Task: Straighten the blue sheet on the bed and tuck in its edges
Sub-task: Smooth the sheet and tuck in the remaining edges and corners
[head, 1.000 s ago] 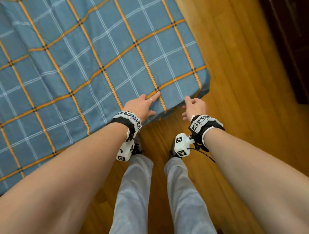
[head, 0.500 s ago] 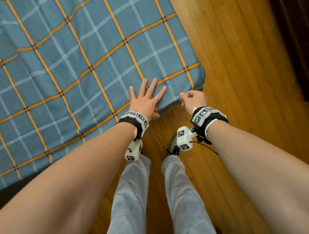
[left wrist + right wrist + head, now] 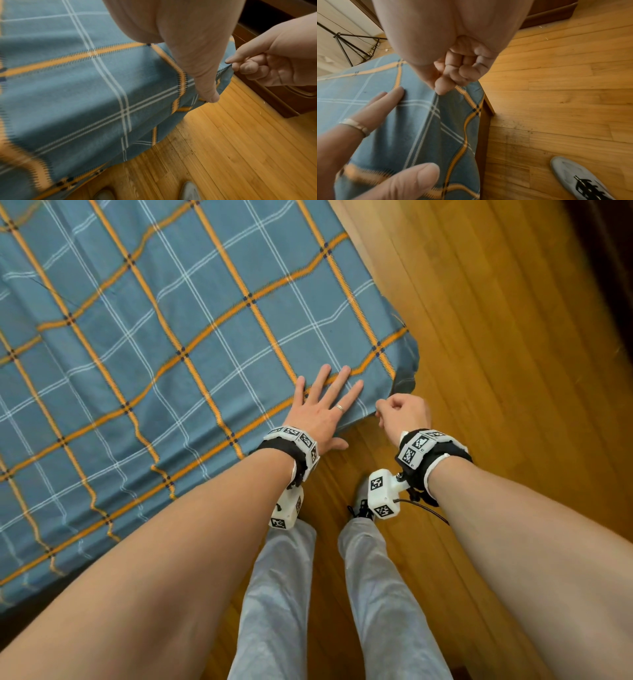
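Note:
The blue sheet (image 3: 178, 344) with orange and white plaid lines covers the bed and hangs over its near edge (image 3: 140, 129). My left hand (image 3: 323, 409) lies flat with spread fingers near the sheet's near right corner, thumb (image 3: 209, 94) over the edge. Beside it, my right hand (image 3: 402, 410) is curled and pinches the sheet's edge between thumb and forefinger (image 3: 444, 86). Ripples run through the sheet on the left part of the bed.
Wooden plank floor (image 3: 496, 371) lies to the right and below the bed. Dark wooden furniture (image 3: 274, 94) stands to the right. A black tripod stand (image 3: 351, 44) is beyond the bed. My legs and grey shoes (image 3: 580, 180) stand close to the bed edge.
My left hand went from resting at the edge to lying flat with spread fingers on the sheet. My right hand closed into a pinch on the sheet's edge near the corner.

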`<state>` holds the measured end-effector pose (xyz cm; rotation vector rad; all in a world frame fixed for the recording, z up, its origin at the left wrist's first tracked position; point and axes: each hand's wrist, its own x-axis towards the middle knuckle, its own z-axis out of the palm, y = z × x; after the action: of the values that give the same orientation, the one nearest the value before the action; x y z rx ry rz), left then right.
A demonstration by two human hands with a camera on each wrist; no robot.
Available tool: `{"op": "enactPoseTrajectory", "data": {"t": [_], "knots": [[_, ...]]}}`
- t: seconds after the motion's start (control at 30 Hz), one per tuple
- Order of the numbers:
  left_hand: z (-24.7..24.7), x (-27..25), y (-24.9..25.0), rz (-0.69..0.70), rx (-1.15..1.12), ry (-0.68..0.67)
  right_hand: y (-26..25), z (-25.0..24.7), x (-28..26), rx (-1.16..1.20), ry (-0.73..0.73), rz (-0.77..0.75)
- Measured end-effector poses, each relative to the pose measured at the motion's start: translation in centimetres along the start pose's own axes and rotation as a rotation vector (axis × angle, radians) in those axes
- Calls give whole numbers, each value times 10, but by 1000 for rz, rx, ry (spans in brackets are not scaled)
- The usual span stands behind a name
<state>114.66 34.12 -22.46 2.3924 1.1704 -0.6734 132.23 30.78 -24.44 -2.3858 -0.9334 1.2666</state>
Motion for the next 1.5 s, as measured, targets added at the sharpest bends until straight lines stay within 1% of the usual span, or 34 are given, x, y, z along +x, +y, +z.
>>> {"op": "enactPoseTrajectory", "data": {"t": [0.13, 0.2, 0.27, 0.37, 0.43, 0.5, 0.57, 0.63, 0.7, 0.73, 0.8, 0.83, 0.9, 0.97, 1.0, 1.07, 1.13, 1.17, 1.23, 1.3, 1.33, 1.37, 1.43, 1.47, 1.5], "knots": [[0, -1, -4, -8, -54, 61, -1, 5, -3, 19, 35, -2], [-3, -6, -8, -51, -119, 130, -1, 7, -9, 30, -1, 34], [-5, -14, -15, -119, -186, 196, -3, 9, -18, 51, -98, 92], [-1, -43, -33, -276, -223, 219, -14, 20, -35, -8, -294, 113], [5, -72, -53, -403, -217, 165, -25, 38, -48, -22, -413, 114], [20, -107, -77, -516, -225, 68, -38, 65, -63, -23, -498, 119], [42, -146, -101, -599, -241, -20, -49, 95, -81, -22, -579, 132], [64, -181, -122, -655, -253, -73, -56, 128, -99, 3, -628, 154], [86, -207, -140, -686, -258, -104, -58, 160, -114, 88, -611, 181], [95, -217, -148, -681, -265, -114, -57, 174, -121, 145, -579, 183], [109, -228, -159, -607, -257, -104, -51, 193, -133, 205, -471, 155], [113, -230, -162, -553, -234, -91, -48, 197, -139, 195, -413, 130], [116, -233, -166, -449, -194, -66, -39, 195, -149, 93, -304, 52], [119, -234, -169, -358, -187, -60, -38, 191, -154, -6, -208, -24], [121, -236, -168, -317, -196, -70, -39, 190, -156, -39, -175, -39], [127, -240, -162, -258, -240, -103, -40, 192, -162, -121, -118, -7], [134, -244, -157, -250, -279, -114, -37, 199, -170, -182, -61, 69], [135, -245, -157, -251, -291, -104, -38, 206, -174, -160, -46, 113], [141, -246, -161, -264, -318, -51, -44, 223, -180, 2, -89, 215], [144, -252, -161, -282, -363, 25, -52, 241, -187, 175, -178, 282], [146, -258, -162, -303, -387, 74, -57, 249, -191, 216, -222, 301], [146, -266, -164, -340, -403, 127, -62, 255, -198, 240, -269, 315], [151, -289, -174, -461, -432, 212, -69, 270, -214, 262, -363, 329], [156, -303, -180, -539, -458, 224, -71, 280, -222, 270, -420, 331], [163, -319, -186, -621, -492, 208, -71, 290, -231, 280, -473, 327]]}}
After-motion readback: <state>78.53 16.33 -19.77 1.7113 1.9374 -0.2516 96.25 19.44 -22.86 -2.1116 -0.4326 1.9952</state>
